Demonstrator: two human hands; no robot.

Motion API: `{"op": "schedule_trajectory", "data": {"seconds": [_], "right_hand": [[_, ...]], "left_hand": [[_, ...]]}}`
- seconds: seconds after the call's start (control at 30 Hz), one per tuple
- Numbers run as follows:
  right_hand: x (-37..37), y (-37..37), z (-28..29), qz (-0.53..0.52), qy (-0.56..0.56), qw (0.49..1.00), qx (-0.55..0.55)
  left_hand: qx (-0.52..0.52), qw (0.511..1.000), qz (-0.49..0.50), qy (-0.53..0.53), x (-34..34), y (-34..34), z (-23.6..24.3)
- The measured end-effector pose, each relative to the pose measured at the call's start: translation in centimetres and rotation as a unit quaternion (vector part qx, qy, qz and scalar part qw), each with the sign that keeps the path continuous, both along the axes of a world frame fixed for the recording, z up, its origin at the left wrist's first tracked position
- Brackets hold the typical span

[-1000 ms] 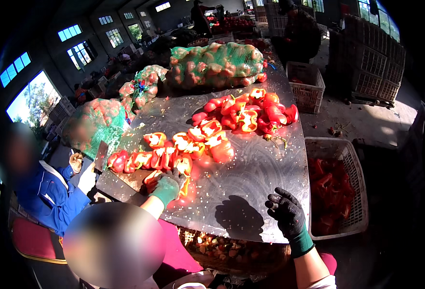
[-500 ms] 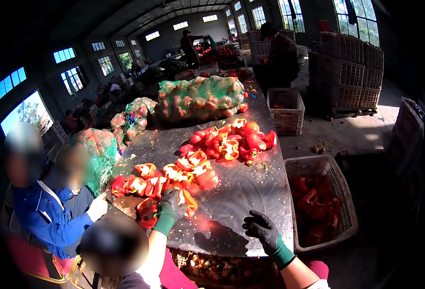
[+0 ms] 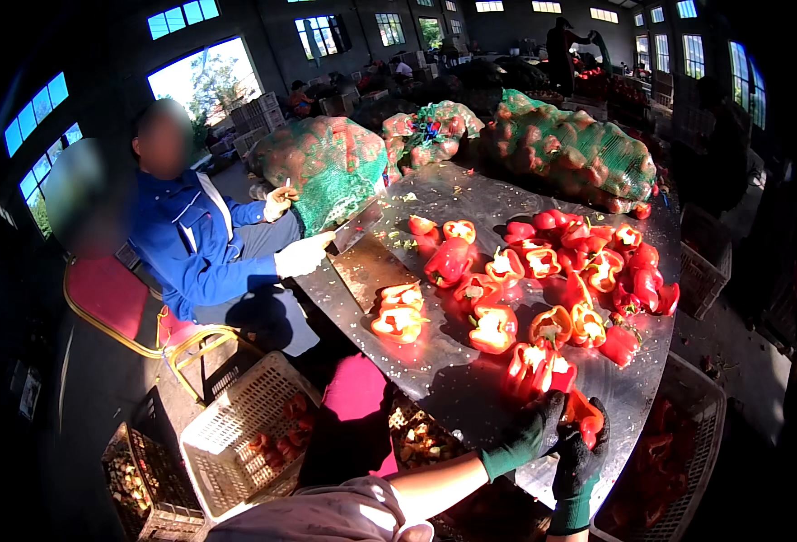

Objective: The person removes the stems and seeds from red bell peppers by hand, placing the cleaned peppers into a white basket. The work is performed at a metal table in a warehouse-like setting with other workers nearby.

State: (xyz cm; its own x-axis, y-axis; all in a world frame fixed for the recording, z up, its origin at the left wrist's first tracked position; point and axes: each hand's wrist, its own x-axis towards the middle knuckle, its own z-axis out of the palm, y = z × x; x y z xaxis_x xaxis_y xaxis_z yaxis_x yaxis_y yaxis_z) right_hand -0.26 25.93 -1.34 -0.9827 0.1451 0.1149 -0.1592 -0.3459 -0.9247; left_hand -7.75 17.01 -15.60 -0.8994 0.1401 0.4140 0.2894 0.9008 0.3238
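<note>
Both my hands wear dark gloves with green cuffs and meet at the near right edge of the metal table (image 3: pixel 453 366). My right hand (image 3: pixel 583 456) is closed around a cut red bell pepper (image 3: pixel 585 419). Against the pepper's left side, my left hand (image 3: pixel 538 430) is closed too, its fingers partly in shadow. Just beyond lie upright red pepper pieces (image 3: pixel 527 369). More halved peppers (image 3: pixel 493 328) are spread over the table, showing pale insides, and a denser pile of red peppers (image 3: pixel 597 257) lies farther right.
Green mesh sacks of peppers (image 3: pixel 570 149) line the table's far side. A person in a blue jacket (image 3: pixel 201 235) sits at the left. White crates (image 3: pixel 236 443) stand on the floor at lower left; another crate (image 3: pixel 713 406) with red pieces is beside the table's right edge.
The view has swung left. My hands, apart before with the right one empty and spread, are now together at a cut bell pepper. The left has left the row of pieces.
</note>
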Motion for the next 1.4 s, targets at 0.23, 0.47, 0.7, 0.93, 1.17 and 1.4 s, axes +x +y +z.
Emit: {"op": "schedule_trajectory", "data": {"seconds": [0.23, 0.47, 0.7, 0.93, 1.17, 1.4], "right_hand": [[1.1, 2.6, -2.0, -0.004, -0.042, 0.996, 0.085], [1.1, 3.1, -4.2, 0.013, -0.049, 0.996, 0.073], [0.1, 4.6, -3.7, 0.000, -0.022, 0.999, 0.043], [0.6, 3.0, 0.0, -0.041, -0.046, 0.987, 0.147], [1.7, 5.3, -0.7, -0.106, -0.067, 0.992, 0.024], [1.5, 4.6, -0.7, -0.175, 0.117, 0.960, 0.185]], "left_hand": [[-0.384, 0.896, -0.062, 0.215, 5.4, -0.3, 8.4], [-0.328, 0.898, -0.243, 0.165, 6.6, -5.7, 10.6], [0.064, 0.986, -0.144, 0.062, 2.6, -6.3, 11.6], [0.104, 0.994, -0.022, 0.037, 1.1, -5.3, 10.7], [0.414, 0.883, 0.000, -0.223, -3.1, -12.7, 13.2], [0.287, 0.859, -0.175, -0.386, 5.3, -14.6, 16.1]]}}
